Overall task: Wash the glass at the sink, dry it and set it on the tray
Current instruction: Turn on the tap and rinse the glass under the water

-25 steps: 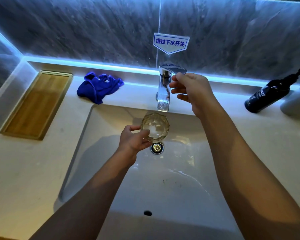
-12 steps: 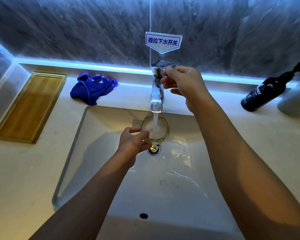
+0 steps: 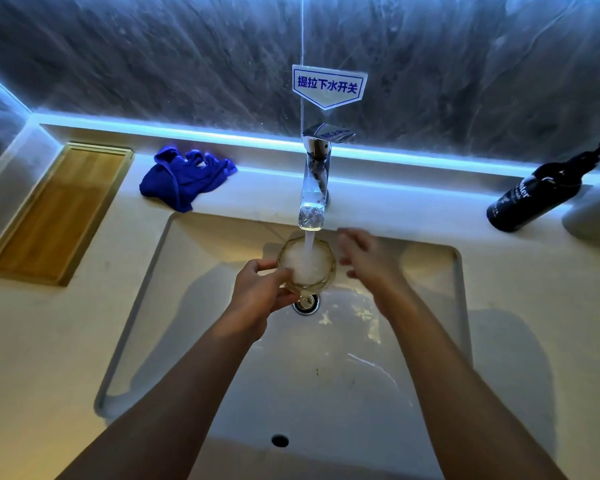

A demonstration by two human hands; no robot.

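View from above a bathroom counter, looking down at two bare forearms reaching into a white sink (image 3: 146, 306).

At far left, a shallow wooden tray (image 3: 54, 216) lies on the counter, holding nothing, likely waiting for the clean glass. Just to its right, near the back ledge, sits a crumpled blue cloth (image 3: 184, 178), probably meant for drying and kept out of the splash.

Over the middle of the basin, the left hand (image 3: 257, 299) holds a faceted clear glass (image 3: 307, 265) upright, its fingers and thumb wrapped around the left side and base. The glass sits directly under the spout of a chrome tap (image 3: 314, 181), so the running stream falls straight into its open mouth; the water inside is white and frothing. The drain (image 3: 305, 303) shows just below the glass.

Just right of the glass is the right hand (image 3: 368, 261), blurred by motion, its fingers spread and loosely open, holding nothing and not clearly touching the glass. It seems placed to help rub or turn it.

A small printed sign (image 3: 328, 85) is stuck to the dark stone wall above the tap. At far right a dark pump bottle (image 3: 534, 199) stands on the counter, well apart from the sink.

The wash looks only begun; drying and placing remain.
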